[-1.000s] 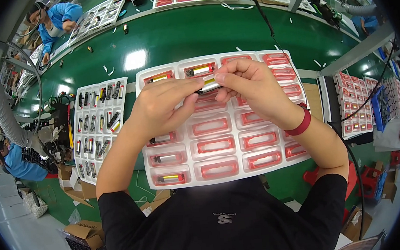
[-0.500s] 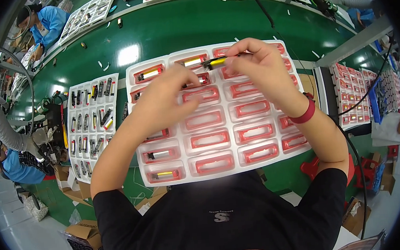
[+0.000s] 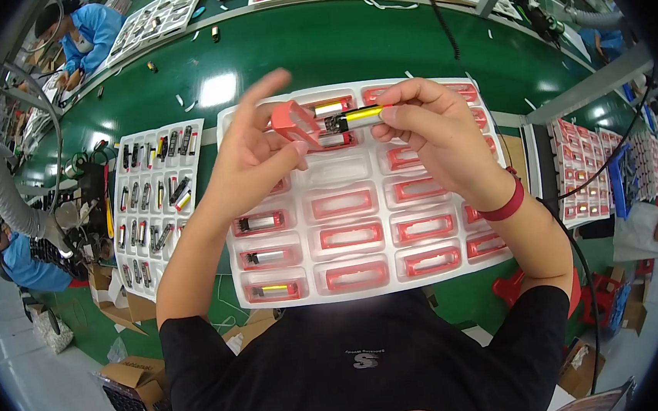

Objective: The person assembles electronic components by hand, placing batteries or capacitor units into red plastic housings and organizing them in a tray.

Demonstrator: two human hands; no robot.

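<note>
My left hand point(image 3: 251, 153) holds a red plastic shell point(image 3: 296, 123) between thumb and fingers, its index finger raised. Close beside it, my right hand point(image 3: 431, 124) pinches a slim electronic assembly point(image 3: 357, 118) with a yellow cell and a black end. That black end points at the shell; whether they touch I cannot tell. Below both hands lies a white compartment tray point(image 3: 313, 298). Most of its compartments hold red shells point(image 3: 351, 236). Several in the left column have assemblies in them, one with a yellow strip point(image 3: 274, 291). A compartment point(image 3: 334, 172) under my hands has no shell in it.
A second white tray point(image 3: 160, 195) with loose assemblies stands to the left on the green table point(image 3: 285, 46). More trays of red shells point(image 3: 581, 166) stand at the right. A person in blue point(image 3: 91, 35) works at the far left. A black coiled cable point(image 3: 441, 11) hangs at the back.
My left hand has picked up a red shell from the tray's second column and raised it to the assembly. My right hand still holds the assembly, now slightly lower in the picture.
</note>
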